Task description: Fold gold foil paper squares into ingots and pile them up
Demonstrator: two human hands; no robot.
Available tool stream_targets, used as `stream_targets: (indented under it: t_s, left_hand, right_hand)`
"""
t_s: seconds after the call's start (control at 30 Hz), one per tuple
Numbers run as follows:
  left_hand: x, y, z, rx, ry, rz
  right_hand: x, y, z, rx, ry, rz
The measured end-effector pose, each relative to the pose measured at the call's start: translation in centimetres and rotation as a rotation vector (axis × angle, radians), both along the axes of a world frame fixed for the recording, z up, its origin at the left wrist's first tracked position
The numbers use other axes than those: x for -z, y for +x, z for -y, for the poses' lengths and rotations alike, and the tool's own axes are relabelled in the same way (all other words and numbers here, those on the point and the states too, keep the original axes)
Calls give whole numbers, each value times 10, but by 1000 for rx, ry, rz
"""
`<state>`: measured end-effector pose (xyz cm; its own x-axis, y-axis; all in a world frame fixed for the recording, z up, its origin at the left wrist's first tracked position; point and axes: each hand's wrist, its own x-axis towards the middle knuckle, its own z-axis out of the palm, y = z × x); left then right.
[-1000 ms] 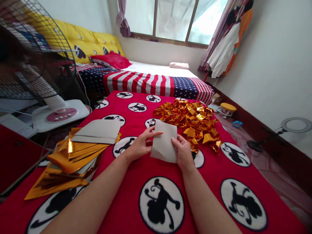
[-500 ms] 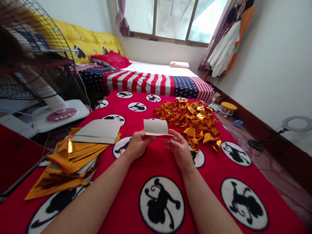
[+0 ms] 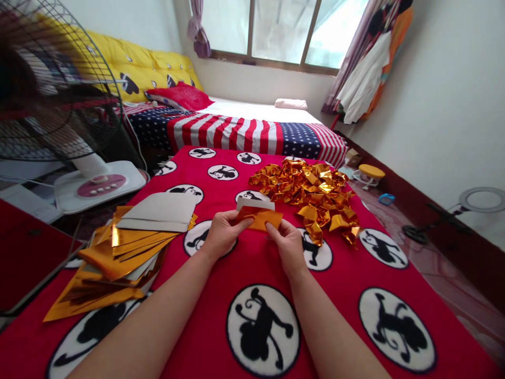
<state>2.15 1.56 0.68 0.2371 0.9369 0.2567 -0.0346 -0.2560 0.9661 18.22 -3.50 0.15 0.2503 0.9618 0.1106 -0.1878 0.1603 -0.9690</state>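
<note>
1. Orange foil-faced paper (image 3: 261, 216) is held between the two hands over the red cloth (image 3: 197, 321), a pale strip of it showing along the far edge.
2. The left hand (image 3: 221, 234) pinches the paper's left end, thumb on the orange face.
3. The right hand (image 3: 291, 247) pinches the opposite end, thumb likewise on the orange face, fingers mostly hidden behind.
4. Apparently finished: the heap of shaped foil pieces (image 3: 311, 184), loosely piled beyond the right hand; too jumbled to count.
5. In progress: the held paper seems only partly folded, being far flatter than those pieces.
6. Seemingly remaining: the stack of flat sheets (image 3: 104, 258) beside the left forearm, some orange side up, others pale.
</note>
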Motion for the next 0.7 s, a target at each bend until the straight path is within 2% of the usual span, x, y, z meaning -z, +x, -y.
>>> stream_targets:
  t_s: [0.1, 0.3, 0.47, 0.7]
  left_hand:
    - [3, 1, 0, 24, -7, -9]
    - [6, 3, -1, 23, -108, 139]
    - [1, 4, -1, 153, -178, 217]
    - [3, 2, 1, 69, -105, 36]
  right_hand:
    - [0, -1, -1, 33, 28, -63]
    - [1, -1, 0, 95, 33, -137]
    - [1, 0, 0, 72, 25, -47]
    - [5, 2, -1, 144, 40, 50]
